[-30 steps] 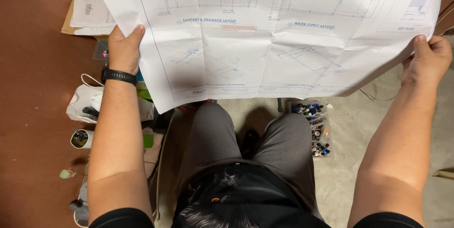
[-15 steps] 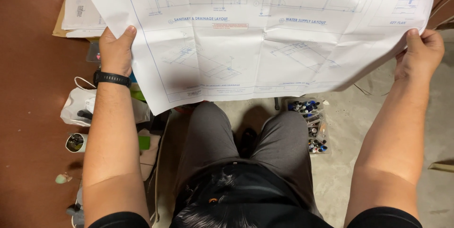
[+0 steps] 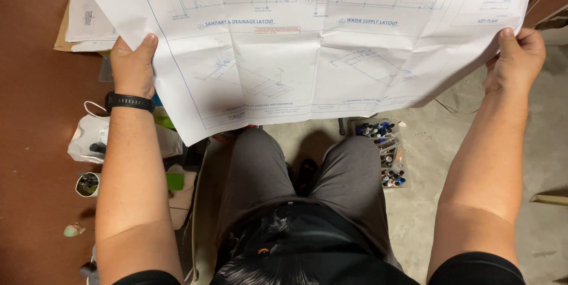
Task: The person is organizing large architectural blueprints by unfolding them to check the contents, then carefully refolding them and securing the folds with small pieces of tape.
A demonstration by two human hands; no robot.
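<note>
Here I hold the big drawing sheet (image 3: pixel 307 42) spread flat above my knees, its long side running left to right, my left hand (image 3: pixel 133 66) pinching its left edge and my right hand (image 3: pixel 515 60) pinching its right edge, equally near.

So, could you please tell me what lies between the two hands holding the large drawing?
In the head view, only the sheet itself spans from the left hand to the right hand: the white drawing with blue line work, held spread open.
</note>
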